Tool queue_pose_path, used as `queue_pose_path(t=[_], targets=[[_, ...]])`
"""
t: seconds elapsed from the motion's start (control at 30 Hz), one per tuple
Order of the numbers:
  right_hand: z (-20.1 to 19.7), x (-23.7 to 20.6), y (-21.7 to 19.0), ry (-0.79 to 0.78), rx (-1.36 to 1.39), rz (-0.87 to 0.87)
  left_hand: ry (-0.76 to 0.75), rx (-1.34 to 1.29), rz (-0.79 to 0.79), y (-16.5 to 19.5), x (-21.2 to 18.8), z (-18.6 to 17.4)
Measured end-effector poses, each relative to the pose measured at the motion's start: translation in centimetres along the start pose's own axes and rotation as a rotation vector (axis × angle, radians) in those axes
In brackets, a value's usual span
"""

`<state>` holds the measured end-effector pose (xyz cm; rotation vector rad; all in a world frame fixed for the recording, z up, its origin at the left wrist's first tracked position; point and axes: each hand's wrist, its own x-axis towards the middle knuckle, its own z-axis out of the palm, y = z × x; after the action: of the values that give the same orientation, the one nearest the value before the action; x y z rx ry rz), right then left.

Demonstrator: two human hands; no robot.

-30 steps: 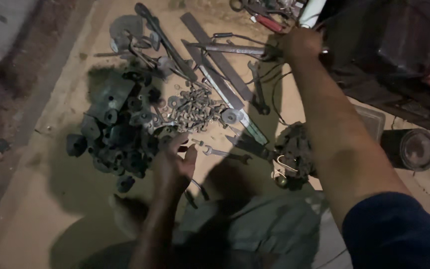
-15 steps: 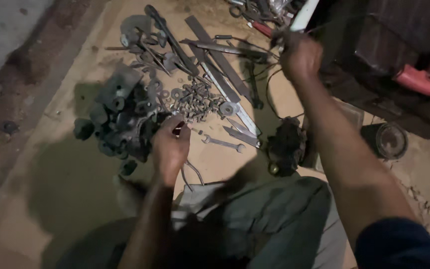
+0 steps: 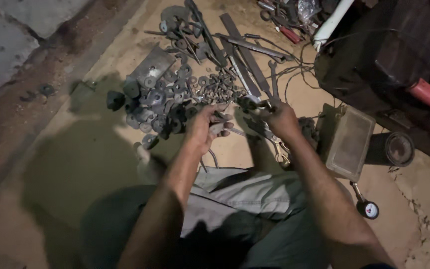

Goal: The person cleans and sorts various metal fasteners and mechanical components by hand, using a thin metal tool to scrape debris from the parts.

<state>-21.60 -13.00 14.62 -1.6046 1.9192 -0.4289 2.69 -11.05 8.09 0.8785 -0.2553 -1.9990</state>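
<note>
Left hand [image 3: 206,127] fingers curled around small metal pieces [image 3: 220,130], held above the sandy floor [image 3: 75,164]. Right hand [image 3: 279,117] fingers pinched a dark metal part [image 3: 249,103]. Just beyond both sets of fingertips lay a heap of washers and nuts [image 3: 175,94], with flat steel bars [image 3: 245,57] farther out.

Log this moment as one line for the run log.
left hand: over pile of nuts and washers, holds small metal parts | right hand: grips dark metal piece | wrenches beyond, on sandy floor
</note>
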Motion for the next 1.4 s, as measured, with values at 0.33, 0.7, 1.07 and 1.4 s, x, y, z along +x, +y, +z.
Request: queue_pose_path(t=[0.33,0.7,1.07,1.4], targets=[[1.1,2.1,4.7,-0.040,-0.214,-0.155,0.058,0.041,0.081,0.6,-0.3,-0.2],[-2.3,0.0,3.5,-0.262,-0.437,-0.010,0.069,0.055,0.235,2.3,-1.0,0.4],[-1.9,-3.9,7.3,-0.227,-1.155,-0.291,-0.176,0.142,0.443,2.8,-1.8,2.4],[-0.2,-2.8,10.8,-0.016,-1.067,-0.044,-0.263,0.226,0.465,1.7,-1.7,3.6]])
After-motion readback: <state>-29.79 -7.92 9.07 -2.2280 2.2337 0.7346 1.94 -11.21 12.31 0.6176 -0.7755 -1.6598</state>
